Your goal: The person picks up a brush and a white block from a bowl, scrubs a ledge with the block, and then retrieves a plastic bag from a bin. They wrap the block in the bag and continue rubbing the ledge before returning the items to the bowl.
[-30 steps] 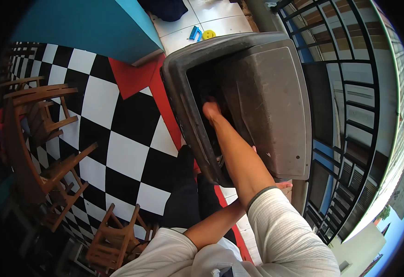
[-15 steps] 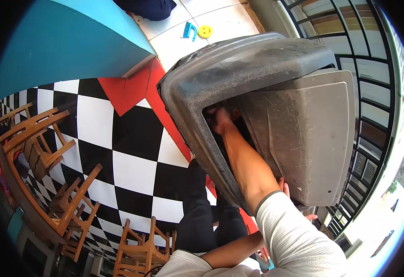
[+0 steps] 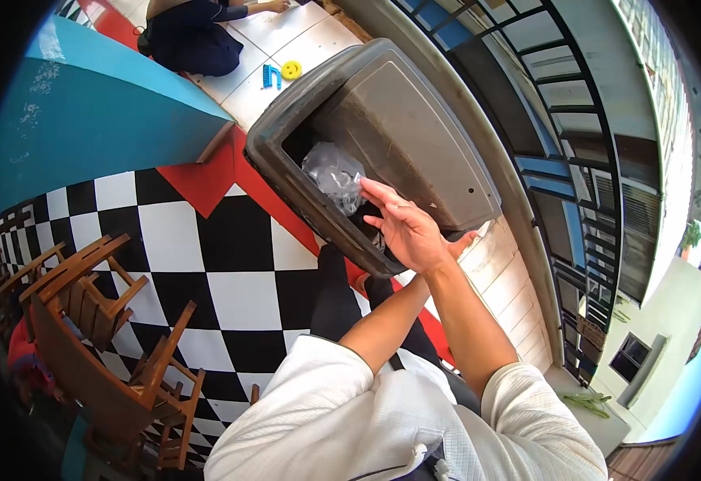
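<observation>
A grey-brown plastic bin point(image 3: 258, 152) leans in front of me, its flap point(image 3: 414, 120) swung out so the dark opening shows. In that opening sits a crumpled clear plastic bag point(image 3: 334, 172). My right hand point(image 3: 410, 232) is over the opening's near end with its fingers stretched out, fingertips right at the bag's edge. My left forearm crosses beneath the right wrist. Of my left hand point(image 3: 462, 243), a digit shows at the flap's lower edge, with the rest hidden behind my right hand.
A blue brush point(image 3: 271, 77) and a yellow smiley sponge point(image 3: 291, 70) lie on white tiles beyond the bin. A person in dark clothes point(image 3: 194, 40) is low to the floor there. Wooden chairs point(image 3: 102, 297) stand left; a black metal grille point(image 3: 567, 104) runs along the right.
My right hand has come out of the bin's opening and its fingers are stretched. The clear plastic bag now shows in the opening. The view has shifted, bringing more of the other person into sight.
</observation>
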A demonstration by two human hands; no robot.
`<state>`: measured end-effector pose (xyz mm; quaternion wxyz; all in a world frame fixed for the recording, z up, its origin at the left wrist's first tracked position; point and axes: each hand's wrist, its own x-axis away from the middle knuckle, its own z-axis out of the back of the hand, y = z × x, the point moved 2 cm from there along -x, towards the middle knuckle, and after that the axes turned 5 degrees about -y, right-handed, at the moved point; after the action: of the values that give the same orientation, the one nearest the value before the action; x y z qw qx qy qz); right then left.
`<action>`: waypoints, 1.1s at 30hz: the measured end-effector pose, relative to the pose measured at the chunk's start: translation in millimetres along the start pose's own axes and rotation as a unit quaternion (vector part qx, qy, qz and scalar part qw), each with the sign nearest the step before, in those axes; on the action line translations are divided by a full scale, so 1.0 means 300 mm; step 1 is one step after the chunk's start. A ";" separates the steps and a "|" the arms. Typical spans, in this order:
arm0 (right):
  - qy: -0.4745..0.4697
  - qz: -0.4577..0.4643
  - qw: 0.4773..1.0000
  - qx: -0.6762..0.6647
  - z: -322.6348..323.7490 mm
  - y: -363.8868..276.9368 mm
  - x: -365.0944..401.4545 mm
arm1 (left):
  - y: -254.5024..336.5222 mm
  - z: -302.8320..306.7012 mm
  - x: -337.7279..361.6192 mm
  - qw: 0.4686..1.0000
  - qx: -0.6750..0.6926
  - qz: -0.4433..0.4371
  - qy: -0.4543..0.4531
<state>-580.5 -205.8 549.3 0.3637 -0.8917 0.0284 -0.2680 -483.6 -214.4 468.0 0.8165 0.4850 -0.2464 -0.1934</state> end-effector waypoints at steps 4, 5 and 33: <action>-0.034 0.079 0.994 -0.061 -0.038 -0.077 0.095 | -0.048 -0.019 -0.001 0.996 -0.085 -0.001 0.022; -0.041 0.102 0.992 -0.066 -0.049 -0.112 0.140 | -0.070 -0.028 -0.006 0.998 -0.053 0.021 0.011; 0.563 -0.001 0.667 0.488 0.968 0.038 2.019 | 0.419 -0.688 0.880 0.918 -0.104 -0.079 -0.373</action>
<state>83.7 -178.8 646.9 0.6614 -0.2661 0.0922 -0.6952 -140.0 -160.0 552.1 0.6931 0.3075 -0.4725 -0.4493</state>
